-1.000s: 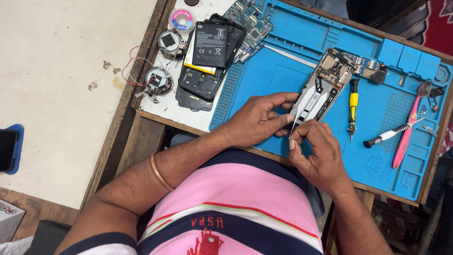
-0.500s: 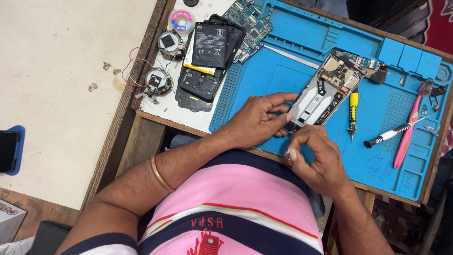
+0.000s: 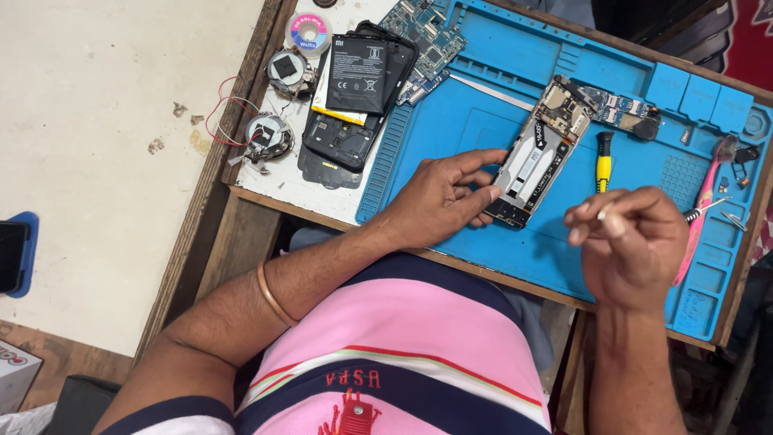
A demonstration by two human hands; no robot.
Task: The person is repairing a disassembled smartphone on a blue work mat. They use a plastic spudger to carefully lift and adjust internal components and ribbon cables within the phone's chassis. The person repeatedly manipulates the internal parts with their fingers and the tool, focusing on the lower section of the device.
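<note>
An opened phone frame with bare circuitry at its top lies slanted on a blue work mat. My left hand rests on the mat and pinches the frame's lower left edge with thumb and fingers. My right hand hovers to the right of the frame, above the mat's near edge, with its fingertips pinched on a tiny pale part too small to identify.
A yellow-handled screwdriver lies right of the frame, pink tweezers further right. Stacked phone batteries and back covers, a circuit board, a solder wick reel and small round parts with red wires sit left.
My right hand has drawn away from the frame's lower end to the right and risen, with a small piece in its fingertips. My left hand keeps its hold on the frame.
</note>
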